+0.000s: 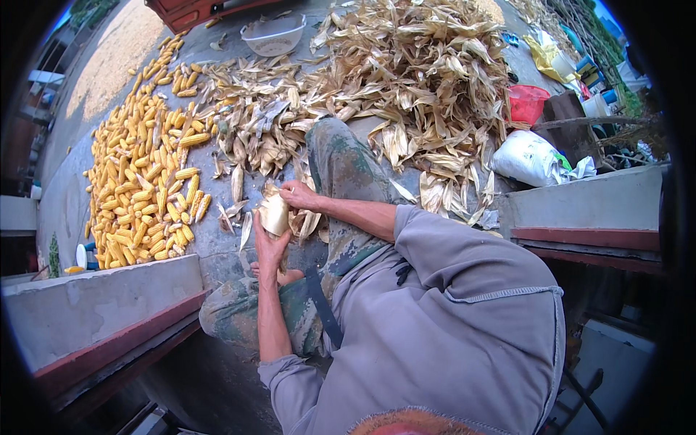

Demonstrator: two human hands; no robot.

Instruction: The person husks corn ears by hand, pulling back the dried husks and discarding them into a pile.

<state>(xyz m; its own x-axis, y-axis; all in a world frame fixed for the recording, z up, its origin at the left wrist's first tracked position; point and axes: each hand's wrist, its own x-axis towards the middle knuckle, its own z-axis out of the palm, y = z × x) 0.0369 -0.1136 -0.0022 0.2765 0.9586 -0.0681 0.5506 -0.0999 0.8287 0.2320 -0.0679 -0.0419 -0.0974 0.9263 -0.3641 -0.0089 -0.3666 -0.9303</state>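
A pale, partly spread corn husk (pixel 274 216) lies between my two hands in front of my bent legs. My left hand (pixel 270 246) grips its lower end, the thumb along the side. At its upper right edge, the fingers of my right hand (pixel 300 197) are closed on the husk leaf. Whether a cob sits inside is hidden by the leaves. Unhusked ears and dry leaves (pixel 261 147) lie heaped just beyond my hands. To the left spreads a large pile of bare yellow corn cobs (pixel 144 190).
A tall heap of dry husks (pixel 429 70) rises ahead and to the right. Behind stands a white plastic basin (pixel 274 37). A red plastic container (pixel 527 103) and a stuffed white sack (pixel 527 157) are at right. Low walls (pixel 109 304) flank me; loose grain (pixel 117 60) covers ground far left.
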